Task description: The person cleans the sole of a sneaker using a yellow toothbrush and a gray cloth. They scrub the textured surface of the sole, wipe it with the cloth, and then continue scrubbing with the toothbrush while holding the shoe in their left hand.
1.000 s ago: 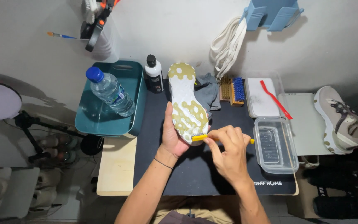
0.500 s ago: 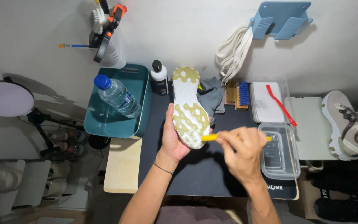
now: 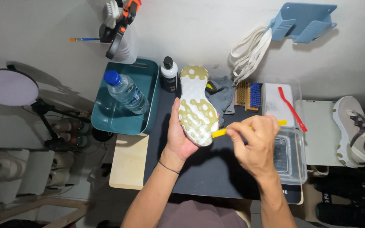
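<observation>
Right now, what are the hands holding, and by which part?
The left hand grips the shoe sole-up at its lower end. The right hand pinches the yellow tool along its handle, tip at the sole.

white-labelled black bottle [image 3: 169, 75], blue-capped water bottle [image 3: 125, 91] in teal tub [image 3: 106, 118]

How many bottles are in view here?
2. A clear water bottle with a blue cap lies in the teal tub; a white bottle with a black cap stands behind the held shoe.
</observation>
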